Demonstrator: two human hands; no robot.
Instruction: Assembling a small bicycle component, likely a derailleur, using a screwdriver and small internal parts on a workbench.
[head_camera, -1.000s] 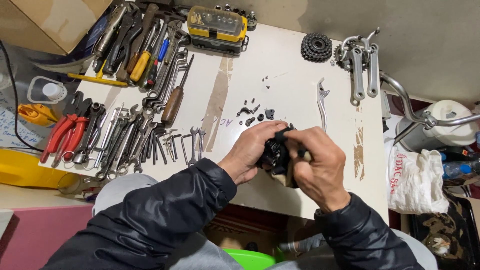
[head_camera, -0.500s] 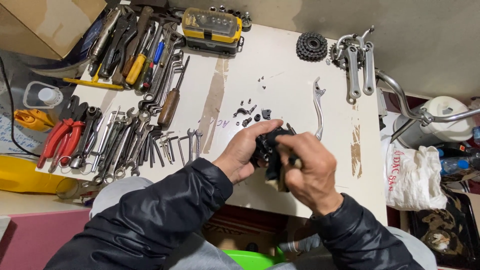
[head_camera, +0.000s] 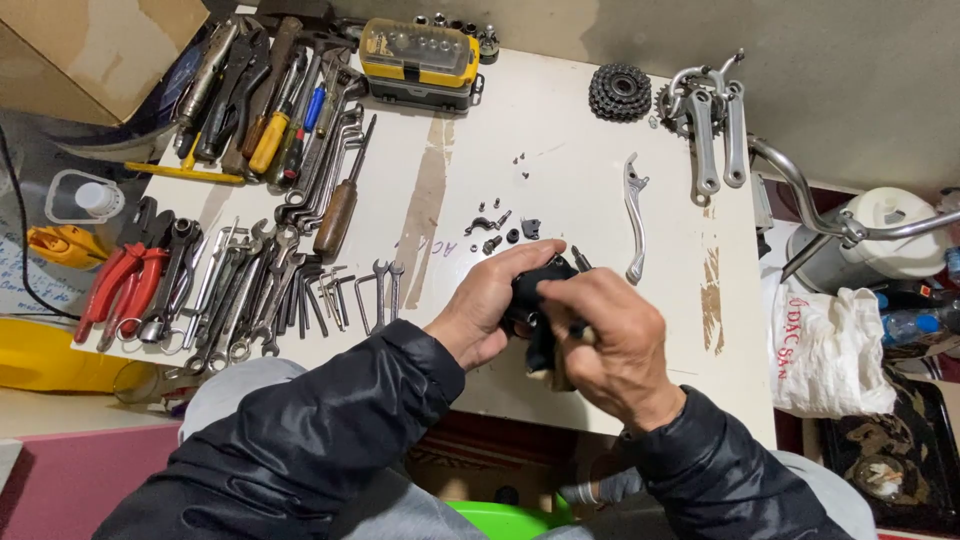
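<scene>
Compared with one second ago: both hands still clasped on the same black part, in much the same spot at lower centre of frame; view tilted slightly, tools at left sitting a little lower in frame. Loose pieces on the table unmoved.

Left hand: closed around the black part from the left, fingers curled over its top. Right hand: closed on the same part from the right, thumb and fingertips pinching at its centre, with a pale handle end showing beneath the palm. Black part held just above the near edge of the table, centre of frame, slightly below the small black screws and clips.

Silver brake lever just right of the hands, lying flat. Sprocket cluster and crank arms at upper right. Yellow bit case at top centre. Wrenches and red-handled pliers at left.

Hard to make out: exact shape of the black part, mostly covered by fingers; kind of tool under the right palm, not identifiable. Handlebar cut off by right edge. Green container at bottom partly hidden by sleeves.
</scene>
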